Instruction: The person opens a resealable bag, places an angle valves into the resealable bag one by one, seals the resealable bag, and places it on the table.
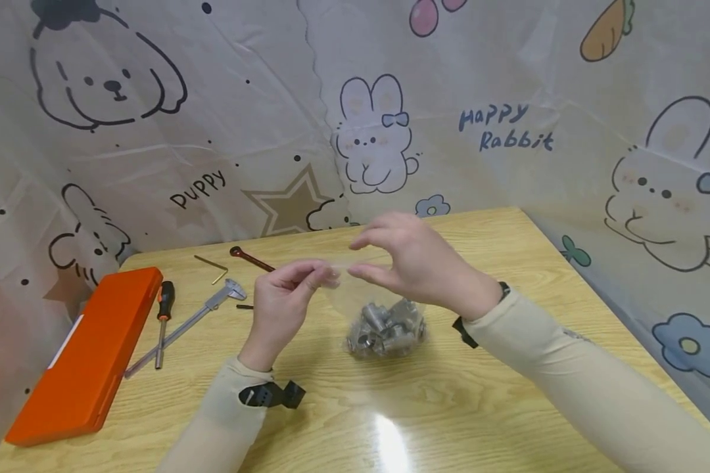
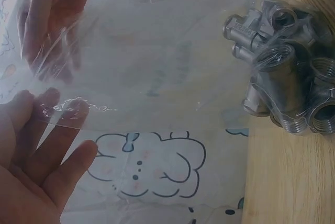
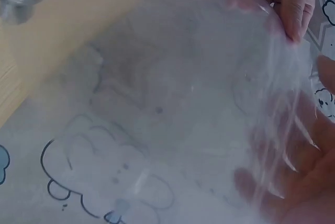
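A clear plastic bag [image 1: 346,295] of silvery threaded pipe fittings [image 1: 387,328] hangs upright between my hands, its filled bottom low over the table. My left hand [image 1: 284,305] pinches the bag's upper edge between thumb and fingers. Seen from the left wrist, the fittings [image 2: 282,72] bulge at the bag's closed end, while the fingers of the left hand [image 2: 36,166] show partly through the film. Up at the mouth, my right hand [image 1: 414,259] has its thumb and fingers spread apart. The right wrist view shows that hand's fingers [image 3: 298,156] behind the thin film.
At the left lie an orange case [image 1: 94,355], a screwdriver [image 1: 164,309], a caliper [image 1: 195,322] and a brass-coloured hex key [image 1: 215,266]. A red-handled wrench [image 1: 251,257] lies partly behind the left hand. A printed cloth [image 1: 242,98] hangs behind the wooden table [image 1: 479,407].
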`<state>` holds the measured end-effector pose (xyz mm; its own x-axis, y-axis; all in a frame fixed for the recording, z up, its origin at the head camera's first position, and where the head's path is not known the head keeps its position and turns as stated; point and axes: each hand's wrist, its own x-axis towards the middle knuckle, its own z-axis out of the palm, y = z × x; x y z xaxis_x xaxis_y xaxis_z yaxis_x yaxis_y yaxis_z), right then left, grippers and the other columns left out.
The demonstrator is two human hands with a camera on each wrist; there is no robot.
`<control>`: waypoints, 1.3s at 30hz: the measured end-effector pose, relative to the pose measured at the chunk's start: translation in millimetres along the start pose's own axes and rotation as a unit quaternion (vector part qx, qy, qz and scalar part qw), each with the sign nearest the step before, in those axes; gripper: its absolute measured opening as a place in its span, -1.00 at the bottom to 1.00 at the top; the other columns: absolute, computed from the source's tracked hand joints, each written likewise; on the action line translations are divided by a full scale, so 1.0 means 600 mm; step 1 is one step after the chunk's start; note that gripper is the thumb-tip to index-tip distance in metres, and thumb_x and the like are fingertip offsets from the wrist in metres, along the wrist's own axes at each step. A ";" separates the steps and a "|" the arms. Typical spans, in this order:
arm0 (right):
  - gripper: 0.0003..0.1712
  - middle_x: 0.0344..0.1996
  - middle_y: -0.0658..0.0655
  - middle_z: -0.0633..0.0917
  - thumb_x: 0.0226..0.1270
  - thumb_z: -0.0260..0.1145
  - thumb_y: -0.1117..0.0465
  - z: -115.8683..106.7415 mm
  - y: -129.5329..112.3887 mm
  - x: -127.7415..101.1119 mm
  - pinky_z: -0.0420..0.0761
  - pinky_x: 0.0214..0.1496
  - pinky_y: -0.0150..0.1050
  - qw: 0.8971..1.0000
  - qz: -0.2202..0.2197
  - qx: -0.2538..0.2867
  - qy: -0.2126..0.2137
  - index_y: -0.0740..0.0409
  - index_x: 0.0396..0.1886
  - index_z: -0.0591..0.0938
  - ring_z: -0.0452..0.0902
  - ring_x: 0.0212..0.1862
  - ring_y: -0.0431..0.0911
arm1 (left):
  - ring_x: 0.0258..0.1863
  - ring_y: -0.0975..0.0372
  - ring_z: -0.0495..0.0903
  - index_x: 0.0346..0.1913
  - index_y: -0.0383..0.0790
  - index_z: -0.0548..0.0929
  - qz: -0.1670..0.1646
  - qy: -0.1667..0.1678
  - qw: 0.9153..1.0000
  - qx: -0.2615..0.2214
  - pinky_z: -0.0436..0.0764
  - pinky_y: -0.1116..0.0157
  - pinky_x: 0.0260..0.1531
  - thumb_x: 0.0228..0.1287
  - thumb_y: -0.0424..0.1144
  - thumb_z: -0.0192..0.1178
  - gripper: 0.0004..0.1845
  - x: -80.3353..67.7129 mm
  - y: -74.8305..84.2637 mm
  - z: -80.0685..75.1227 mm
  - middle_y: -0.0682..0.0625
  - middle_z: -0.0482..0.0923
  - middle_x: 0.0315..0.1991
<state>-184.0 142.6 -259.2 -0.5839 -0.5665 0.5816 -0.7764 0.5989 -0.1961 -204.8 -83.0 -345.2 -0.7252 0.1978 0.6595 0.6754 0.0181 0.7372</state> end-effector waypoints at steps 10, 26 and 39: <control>-0.96 -0.40 -0.06 0.74 0.28 0.43 0.24 0.017 -0.003 0.023 0.58 -0.34 -0.39 0.997 0.021 0.050 -0.063 0.10 -0.36 0.77 0.59 -0.40 -0.28 | -0.35 0.13 0.73 -0.17 -0.32 0.75 0.000 -0.009 1.000 0.008 0.70 0.17 -0.15 0.33 -0.39 0.26 -0.89 -0.001 0.006 -0.002 -0.07 0.75 -0.32; -0.94 -0.38 -0.03 0.73 0.31 0.41 0.24 0.018 0.000 0.023 0.57 -0.25 -0.29 0.997 0.019 0.041 -0.068 0.13 -0.34 0.74 0.59 -0.33 -0.18 | -0.36 0.13 0.73 -0.17 -0.33 0.75 0.002 -0.012 1.000 0.009 0.70 0.18 -0.15 0.32 -0.43 0.25 -0.88 -0.002 0.006 -0.001 -0.09 0.75 -0.34; -0.94 -0.40 -0.09 0.71 0.28 0.44 0.19 0.016 0.014 0.016 0.55 -0.26 -0.30 0.997 0.023 0.030 -0.062 0.06 -0.37 0.74 0.55 -0.34 -0.21 | -0.37 0.13 0.74 -0.17 -0.39 0.74 0.000 -0.006 1.000 0.009 0.70 0.20 -0.17 0.33 -0.43 0.25 -0.88 -0.001 0.004 -0.005 -0.09 0.75 -0.31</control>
<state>-198.2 136.9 -263.0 -0.6418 -0.6065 0.4693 -0.7583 0.5931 -0.2706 -203.1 -86.2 -343.6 -0.7229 0.2104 0.6582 0.6785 0.0361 0.7337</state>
